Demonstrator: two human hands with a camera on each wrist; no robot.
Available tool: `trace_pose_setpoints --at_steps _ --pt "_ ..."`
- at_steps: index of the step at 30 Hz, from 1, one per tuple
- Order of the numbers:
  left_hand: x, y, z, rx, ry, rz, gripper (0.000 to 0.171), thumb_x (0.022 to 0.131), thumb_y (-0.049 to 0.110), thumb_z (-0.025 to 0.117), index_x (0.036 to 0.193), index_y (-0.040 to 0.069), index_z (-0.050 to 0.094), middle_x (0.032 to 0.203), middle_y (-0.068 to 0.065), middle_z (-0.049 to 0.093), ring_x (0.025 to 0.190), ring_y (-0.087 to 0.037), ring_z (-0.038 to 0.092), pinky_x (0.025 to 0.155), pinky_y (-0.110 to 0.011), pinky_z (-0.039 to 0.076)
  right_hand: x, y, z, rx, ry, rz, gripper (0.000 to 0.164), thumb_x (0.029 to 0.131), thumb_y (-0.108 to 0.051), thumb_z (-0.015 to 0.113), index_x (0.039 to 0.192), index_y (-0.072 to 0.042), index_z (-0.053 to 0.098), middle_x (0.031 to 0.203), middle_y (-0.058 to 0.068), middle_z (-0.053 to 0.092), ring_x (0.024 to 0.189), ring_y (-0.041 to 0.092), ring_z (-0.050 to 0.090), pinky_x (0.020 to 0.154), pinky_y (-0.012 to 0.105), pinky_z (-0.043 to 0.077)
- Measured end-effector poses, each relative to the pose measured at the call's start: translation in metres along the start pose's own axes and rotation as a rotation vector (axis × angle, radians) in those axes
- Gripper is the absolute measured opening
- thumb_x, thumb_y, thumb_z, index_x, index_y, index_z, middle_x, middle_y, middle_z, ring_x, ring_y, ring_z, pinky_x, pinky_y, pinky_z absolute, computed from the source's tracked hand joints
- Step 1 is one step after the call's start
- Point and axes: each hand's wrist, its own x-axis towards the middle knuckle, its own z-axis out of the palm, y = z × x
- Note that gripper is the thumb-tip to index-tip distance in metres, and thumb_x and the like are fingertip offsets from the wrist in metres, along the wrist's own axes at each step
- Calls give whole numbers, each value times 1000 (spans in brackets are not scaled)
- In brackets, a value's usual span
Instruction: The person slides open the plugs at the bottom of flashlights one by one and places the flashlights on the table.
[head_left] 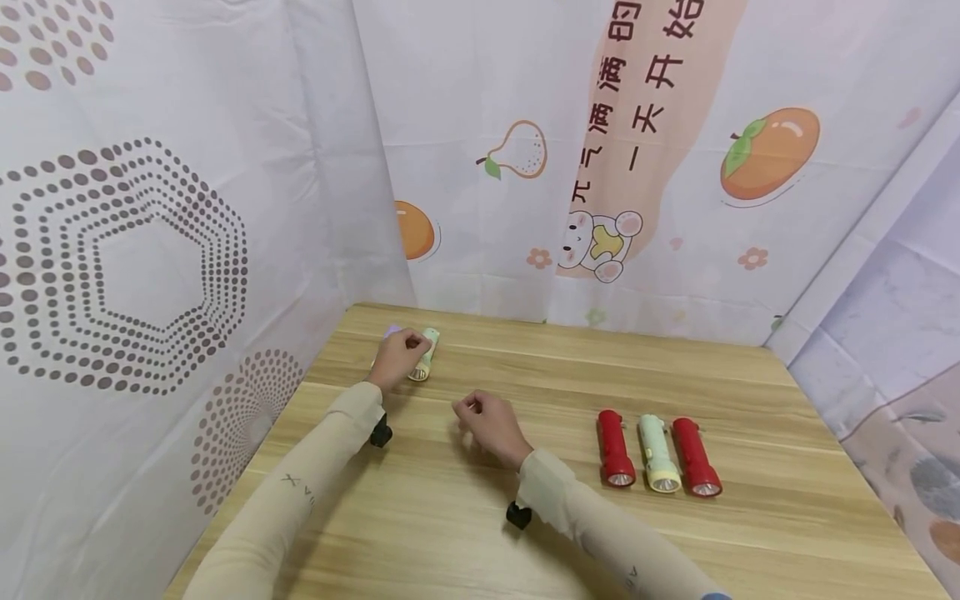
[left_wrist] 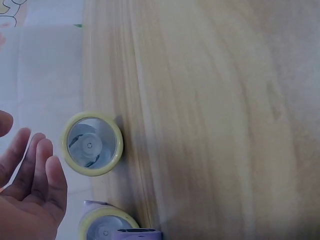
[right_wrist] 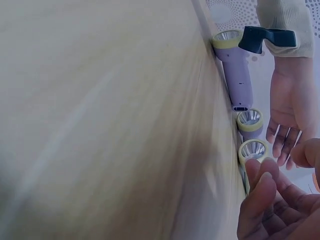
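Note:
Over the far left of the table my left hand (head_left: 397, 362) hovers beside a pale green flashlight (head_left: 429, 354) with a yellow head. Its fingers are loosely bent with nothing between them, and the left wrist view shows them apart from the flashlight's lens (left_wrist: 91, 145). Purple flashlights with yellow heads lie close by: one (right_wrist: 237, 75) shows fully in the right wrist view, another (right_wrist: 252, 131) partly. The left hand mostly hides them in the head view. My right hand (head_left: 491, 423) is above the table's middle, fingers loosely curled, holding nothing.
To the right lie a red flashlight (head_left: 615, 446), a pale green one (head_left: 657, 450) and another red one (head_left: 696, 454), side by side, lenses toward me. Printed white curtains (head_left: 480, 250) hang along the wooden table's (head_left: 525, 358) back and left edges.

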Motion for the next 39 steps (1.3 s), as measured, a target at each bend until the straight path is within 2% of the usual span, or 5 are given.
trace_pose_setpoints --at_steps 11,18,29,34,39 --pt "11 -1 0 64 38 8 19 103 19 61 107 3 70 104 -12 69 95 -26 63 84 -40 51 28 -6 11 -22 16 -3 30 105 -37 59 102 -9 69 84 8 74 49 15 57 48 28 47" --pt "21 -9 -1 106 51 3 14 100 15 60 103 5 69 99 -11 69 92 -25 61 82 -38 50 48 -7 17 -14 49 69 28 105 -36 60 99 -9 68 81 5 72 54 12 56 48 26 46" --pt "23 -19 -12 146 107 20 10 95 8 60 97 3 69 91 -12 69 84 -26 63 76 -37 51 73 -10 33 -32 72 144 32 104 -38 61 104 -7 70 77 2 69 48 11 52 44 25 43" --pt "29 -21 -12 175 80 29 11 96 10 60 99 3 68 97 -14 69 91 -27 64 83 -39 53 80 -8 36 -65 121 158 31 102 -39 63 102 -8 70 71 2 68 46 14 54 43 27 45" --pt "35 -22 -10 178 59 46 10 97 8 61 99 1 68 96 -15 69 91 -28 65 83 -41 54 85 -8 40 -114 130 161 39 102 -46 61 104 -8 71 70 1 66 46 15 58 44 28 46"
